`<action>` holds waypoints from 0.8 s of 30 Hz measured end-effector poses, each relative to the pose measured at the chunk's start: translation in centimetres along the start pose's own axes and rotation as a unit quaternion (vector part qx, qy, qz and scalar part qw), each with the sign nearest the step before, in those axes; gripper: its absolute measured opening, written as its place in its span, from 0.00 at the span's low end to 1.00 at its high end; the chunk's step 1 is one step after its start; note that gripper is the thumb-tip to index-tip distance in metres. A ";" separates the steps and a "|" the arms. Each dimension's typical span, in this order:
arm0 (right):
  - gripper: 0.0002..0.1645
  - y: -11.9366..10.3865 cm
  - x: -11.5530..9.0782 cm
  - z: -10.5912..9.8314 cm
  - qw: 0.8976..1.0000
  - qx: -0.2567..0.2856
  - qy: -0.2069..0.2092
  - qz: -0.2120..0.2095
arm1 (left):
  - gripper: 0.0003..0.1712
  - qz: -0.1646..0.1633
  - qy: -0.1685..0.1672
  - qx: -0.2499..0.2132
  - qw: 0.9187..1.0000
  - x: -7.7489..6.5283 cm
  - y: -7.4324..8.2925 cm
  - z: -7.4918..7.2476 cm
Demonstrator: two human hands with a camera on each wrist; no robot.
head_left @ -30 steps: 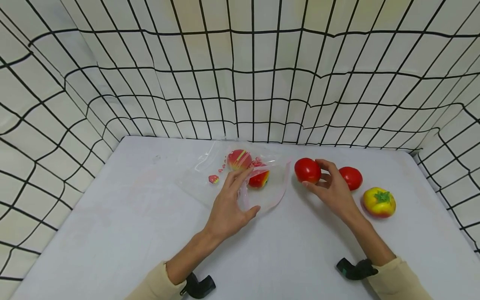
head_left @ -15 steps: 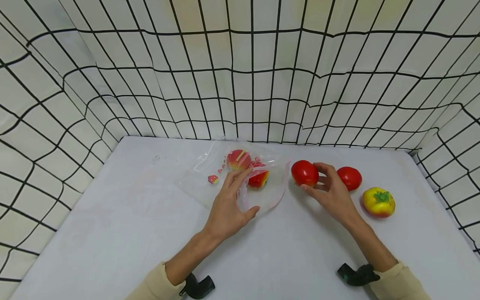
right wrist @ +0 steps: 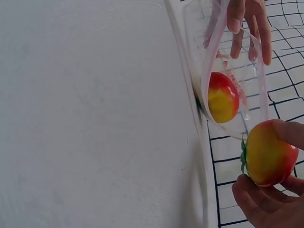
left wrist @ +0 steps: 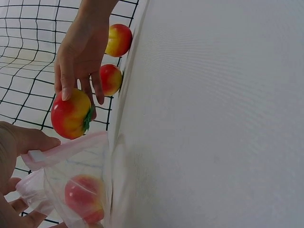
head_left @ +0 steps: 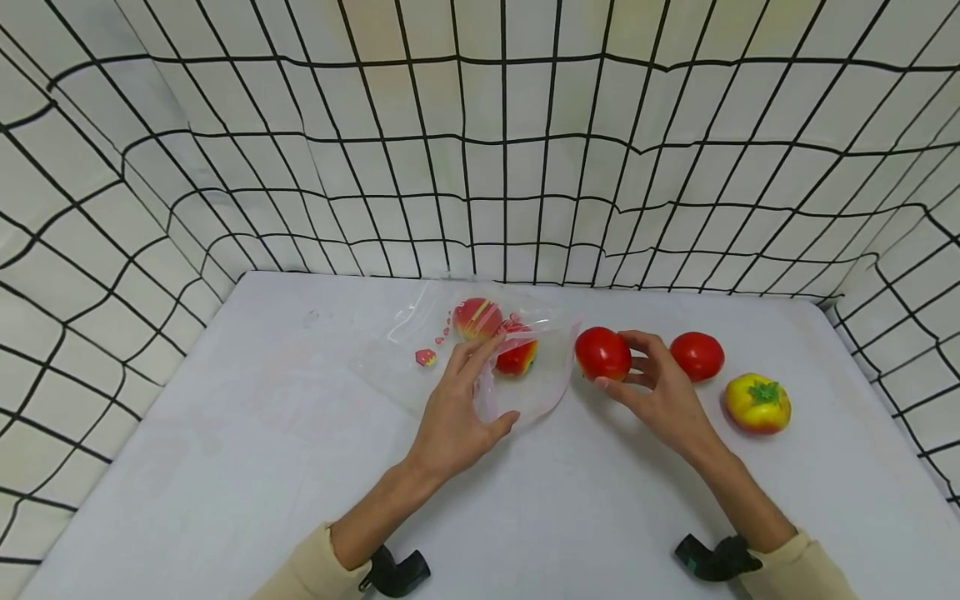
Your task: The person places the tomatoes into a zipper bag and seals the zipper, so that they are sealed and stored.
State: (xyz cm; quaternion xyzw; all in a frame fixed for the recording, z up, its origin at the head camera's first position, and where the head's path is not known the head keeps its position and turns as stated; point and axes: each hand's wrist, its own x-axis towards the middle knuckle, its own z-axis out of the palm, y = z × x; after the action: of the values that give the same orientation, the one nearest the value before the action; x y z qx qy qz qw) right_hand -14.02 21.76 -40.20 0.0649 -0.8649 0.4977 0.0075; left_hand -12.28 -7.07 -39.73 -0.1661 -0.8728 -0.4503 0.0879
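My right hand [head_left: 660,392] grips a red and yellow persimmon [head_left: 602,353] between thumb and fingers, just right of the mouth of a clear zip bag [head_left: 555,392]. In the right wrist view the held persimmon [right wrist: 270,153] shows its green leafy top, close to the bag's pink rim [right wrist: 214,52]. My left hand [head_left: 453,421] holds the bag's mouth apart, its thumb at the rim and fingers curled by the film in the left wrist view. Inside the bag lie a persimmon [head_left: 517,357] and another red-yellow fruit [head_left: 477,317], partly covered by printed film.
Right of my right hand sit a red persimmon [head_left: 697,357] and a yellow one with its green top up [head_left: 759,404]. They rest on a white table [head_left: 225,433]. Black netting [head_left: 502,167] over pale walls encloses the back and sides.
My right hand has carried its persimmon a little left and toward me, up to the bag's edge. The left hand and bag have stayed in place.
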 end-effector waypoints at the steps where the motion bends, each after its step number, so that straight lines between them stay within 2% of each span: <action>1: 0.49 0.0 0.0 0.0 1.000 0.000 0.000 -0.003 | 0.55 0.000 0.000 0.001 1.000 0.0 0.0 0.0; 16: 0.48 0.1 0.0 1.2 0.998 -0.020 -0.013 -0.057 | 0.55 0.002 0.002 0.008 1.000 -0.1 0.0 -0.1; 24: 0.47 0.0 0.1 1.7 0.998 -0.024 -0.016 -0.060 | 0.55 0.005 0.002 0.014 1.000 -0.1 -0.1 -0.1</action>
State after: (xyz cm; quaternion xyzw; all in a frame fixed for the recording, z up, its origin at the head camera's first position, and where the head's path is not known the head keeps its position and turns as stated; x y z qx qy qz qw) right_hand -14.04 20.27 -41.05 0.1242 -0.8712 0.4743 0.0251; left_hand -12.24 -7.21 -39.73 -0.1685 -0.8780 -0.4382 0.0938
